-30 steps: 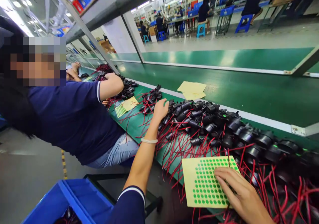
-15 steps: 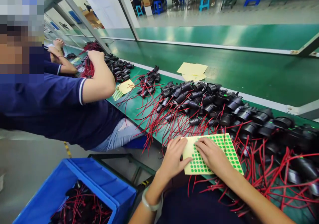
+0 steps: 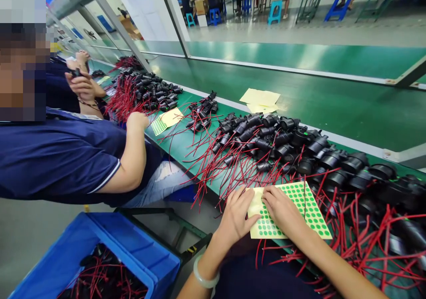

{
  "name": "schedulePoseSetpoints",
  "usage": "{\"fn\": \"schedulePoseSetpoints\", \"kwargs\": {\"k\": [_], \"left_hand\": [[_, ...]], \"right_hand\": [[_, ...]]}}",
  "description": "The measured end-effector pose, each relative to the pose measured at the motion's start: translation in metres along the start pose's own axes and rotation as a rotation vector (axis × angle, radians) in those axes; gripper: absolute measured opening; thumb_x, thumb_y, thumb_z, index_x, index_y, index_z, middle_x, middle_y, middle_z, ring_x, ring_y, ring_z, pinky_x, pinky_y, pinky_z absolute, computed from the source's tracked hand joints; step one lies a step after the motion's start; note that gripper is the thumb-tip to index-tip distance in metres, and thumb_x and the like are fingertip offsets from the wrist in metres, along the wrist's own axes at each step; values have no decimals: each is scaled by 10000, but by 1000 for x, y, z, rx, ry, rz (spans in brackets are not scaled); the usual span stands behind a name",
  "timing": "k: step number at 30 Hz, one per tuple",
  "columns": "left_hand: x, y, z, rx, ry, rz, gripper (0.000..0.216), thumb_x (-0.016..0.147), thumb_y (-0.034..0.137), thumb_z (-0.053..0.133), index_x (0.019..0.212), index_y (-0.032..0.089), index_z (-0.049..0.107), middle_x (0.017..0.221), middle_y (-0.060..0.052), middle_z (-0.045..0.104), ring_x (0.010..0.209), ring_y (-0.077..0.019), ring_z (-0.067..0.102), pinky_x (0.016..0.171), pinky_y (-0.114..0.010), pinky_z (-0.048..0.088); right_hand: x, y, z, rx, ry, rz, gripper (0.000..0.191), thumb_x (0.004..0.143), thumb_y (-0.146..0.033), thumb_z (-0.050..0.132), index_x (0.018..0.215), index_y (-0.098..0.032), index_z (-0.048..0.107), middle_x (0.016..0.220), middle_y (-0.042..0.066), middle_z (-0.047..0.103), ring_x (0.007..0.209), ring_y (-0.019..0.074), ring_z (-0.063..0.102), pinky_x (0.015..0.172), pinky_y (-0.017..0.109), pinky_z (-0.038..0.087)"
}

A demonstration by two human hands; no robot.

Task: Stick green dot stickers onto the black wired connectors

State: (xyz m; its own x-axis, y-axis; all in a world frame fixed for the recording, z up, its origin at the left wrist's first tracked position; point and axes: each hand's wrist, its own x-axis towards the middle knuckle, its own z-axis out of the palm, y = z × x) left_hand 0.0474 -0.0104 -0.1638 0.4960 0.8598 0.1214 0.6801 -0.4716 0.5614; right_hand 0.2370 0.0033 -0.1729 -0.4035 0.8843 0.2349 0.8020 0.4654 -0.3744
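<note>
A pale yellow sheet of round green stickers [image 3: 293,201] lies at the bench edge before me. My left hand [image 3: 237,214] grips its left edge, thumb on top and fingers along the upper corner. My right hand [image 3: 282,208] rests over the sheet, fingers bent and fingertips pressed together near the bare left part; whatever is between them is too small or hidden to make out. Just behind the sheet lies a heap of black cylindrical parts [image 3: 282,137] with red wires [image 3: 229,166], a few bearing green dots.
To my left sits a co-worker [image 3: 66,152], holding a black part. Another sticker sheet [image 3: 159,127] and a second heap of parts [image 3: 143,86] lie there. Yellow backing sheets [image 3: 259,97] are on the green surface behind the rail. A blue bin [image 3: 133,250] with wired parts stands lower left.
The co-worker's arm has come back from the far heap, and a raised hand now shows a black part. My hands stay on the sheet with little change; the view has shifted slightly.
</note>
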Motion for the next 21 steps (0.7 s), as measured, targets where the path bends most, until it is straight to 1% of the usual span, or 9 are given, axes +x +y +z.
{"fn": "schedulePoseSetpoints", "kwargs": {"k": [5,8,11,14,18,21], "left_hand": [[1,5,-2,-8,-12,-41,640,809,344,675,1361,119,442,1370,-153,540,1341,-345,397,1078,-573,349],[2,7,-3,-20,-13,-66,657,786,340,701,1351,113,454,1363,-139,550,1338,-344,400,1093,-559,341],[2,9,-3,-39,-16,-87,677,781,364,705,1366,147,442,1366,-113,554,1344,-337,393,1105,-542,336],[1,9,-2,-51,-18,-103,687,785,381,697,1380,174,423,1382,-93,542,1357,-328,377,1116,-536,323],[0,11,-2,-51,-21,-114,676,795,405,681,1380,186,423,1387,-86,538,1359,-326,374,1123,-541,312],[0,10,-2,-48,-22,-118,666,801,415,668,1378,182,431,1387,-94,538,1357,-330,377,1123,-539,318]], "right_hand": [[-4,2,9,-5,47,-18,219,947,-166,382,844,-190,574,931,73,593,834,195,586,730,334,512],[-5,3,13,4,89,-42,216,955,-170,361,858,-183,553,892,72,585,815,201,581,729,346,506],[-4,5,15,27,122,-67,207,959,-184,351,864,-187,534,873,69,575,798,204,574,723,353,498],[-3,7,16,53,135,-78,193,959,-200,351,847,-196,508,871,67,562,782,201,564,707,348,493],[-1,8,16,72,136,-70,187,957,-215,366,792,-209,453,812,44,519,703,185,528,633,327,480],[-1,8,18,83,144,-63,187,959,-214,353,793,-214,438,815,45,511,702,186,515,629,331,475]]}}
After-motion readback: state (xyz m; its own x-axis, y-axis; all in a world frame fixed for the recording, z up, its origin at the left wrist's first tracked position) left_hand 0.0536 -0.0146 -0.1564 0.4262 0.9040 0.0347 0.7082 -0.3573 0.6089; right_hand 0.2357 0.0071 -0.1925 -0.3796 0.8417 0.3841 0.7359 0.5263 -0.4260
